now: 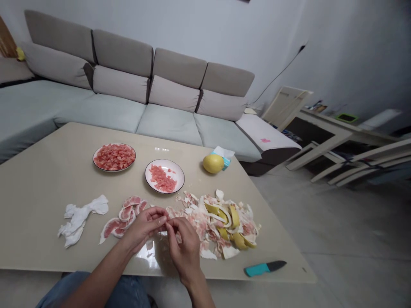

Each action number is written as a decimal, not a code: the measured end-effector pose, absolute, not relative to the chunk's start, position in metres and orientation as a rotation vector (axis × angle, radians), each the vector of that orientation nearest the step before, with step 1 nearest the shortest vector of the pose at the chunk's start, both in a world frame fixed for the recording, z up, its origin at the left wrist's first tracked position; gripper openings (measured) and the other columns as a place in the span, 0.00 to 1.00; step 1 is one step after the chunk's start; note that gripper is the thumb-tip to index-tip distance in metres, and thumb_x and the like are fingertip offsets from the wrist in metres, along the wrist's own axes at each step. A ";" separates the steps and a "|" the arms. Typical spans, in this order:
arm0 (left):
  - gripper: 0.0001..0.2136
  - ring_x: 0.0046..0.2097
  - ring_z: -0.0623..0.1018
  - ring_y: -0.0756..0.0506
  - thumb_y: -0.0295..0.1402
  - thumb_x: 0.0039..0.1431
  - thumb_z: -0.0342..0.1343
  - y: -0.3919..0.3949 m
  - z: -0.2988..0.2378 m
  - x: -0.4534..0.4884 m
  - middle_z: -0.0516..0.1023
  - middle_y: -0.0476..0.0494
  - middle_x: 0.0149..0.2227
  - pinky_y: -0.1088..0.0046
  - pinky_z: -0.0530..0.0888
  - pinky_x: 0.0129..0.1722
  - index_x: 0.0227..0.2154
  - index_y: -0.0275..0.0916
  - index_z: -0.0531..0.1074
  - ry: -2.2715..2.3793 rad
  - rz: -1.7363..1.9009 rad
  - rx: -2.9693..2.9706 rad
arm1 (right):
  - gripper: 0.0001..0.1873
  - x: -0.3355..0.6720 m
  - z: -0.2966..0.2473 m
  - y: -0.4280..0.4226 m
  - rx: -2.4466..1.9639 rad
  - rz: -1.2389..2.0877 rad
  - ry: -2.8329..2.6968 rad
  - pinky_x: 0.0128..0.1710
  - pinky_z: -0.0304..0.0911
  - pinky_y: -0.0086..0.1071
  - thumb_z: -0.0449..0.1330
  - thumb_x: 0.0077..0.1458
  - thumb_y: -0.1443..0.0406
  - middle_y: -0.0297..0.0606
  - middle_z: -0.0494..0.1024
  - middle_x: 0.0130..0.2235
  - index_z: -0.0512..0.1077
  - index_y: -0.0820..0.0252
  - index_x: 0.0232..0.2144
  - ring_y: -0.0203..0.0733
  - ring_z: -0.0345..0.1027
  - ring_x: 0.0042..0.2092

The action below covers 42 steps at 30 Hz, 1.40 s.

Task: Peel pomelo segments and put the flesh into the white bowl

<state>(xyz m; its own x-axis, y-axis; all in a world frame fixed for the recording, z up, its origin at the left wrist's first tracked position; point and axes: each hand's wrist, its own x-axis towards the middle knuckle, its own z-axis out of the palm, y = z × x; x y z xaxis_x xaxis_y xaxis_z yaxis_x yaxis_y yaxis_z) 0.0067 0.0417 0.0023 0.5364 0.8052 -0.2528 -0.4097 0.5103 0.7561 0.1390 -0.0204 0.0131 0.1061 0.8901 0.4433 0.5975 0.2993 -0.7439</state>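
My left hand [146, 226] and my right hand [183, 244] meet over the near edge of the beige table [48, 184]. Both pinch a small pink pomelo piece [163, 228] between their fingertips. Just left of the hands lie several pink pomelo segments [123, 216] in their white skins. To the right spreads a heap of white membrane and yellow peel [224, 224]. Behind it stand a white plate [165, 176] with some pink flesh and a fuller plate [114, 157] farther left.
A crumpled white tissue [80, 218] lies at the left. A knife with a teal handle [265, 268] rests near the table's front right corner. A whole yellow pomelo [213, 163] sits beside a tissue box [224, 155]. A grey sofa [128, 98] runs behind.
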 end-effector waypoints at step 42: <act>0.12 0.35 0.77 0.49 0.34 0.47 0.67 0.043 -0.010 0.009 0.78 0.43 0.33 0.74 0.74 0.39 0.33 0.34 0.75 0.730 0.751 0.752 | 0.16 0.167 0.001 -0.015 -1.480 0.858 -1.206 0.43 0.67 0.37 0.62 0.53 0.60 0.44 0.78 0.43 0.74 0.59 0.44 0.45 0.72 0.41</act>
<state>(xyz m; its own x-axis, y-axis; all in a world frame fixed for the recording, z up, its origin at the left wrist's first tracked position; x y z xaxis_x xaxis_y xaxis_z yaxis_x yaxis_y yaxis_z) 0.0094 0.0427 -0.0096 0.5236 0.7980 -0.2984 -0.3209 0.5092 0.7986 0.1669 -0.0154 0.0015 0.2506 0.9659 0.0650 0.2552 -0.0011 -0.9669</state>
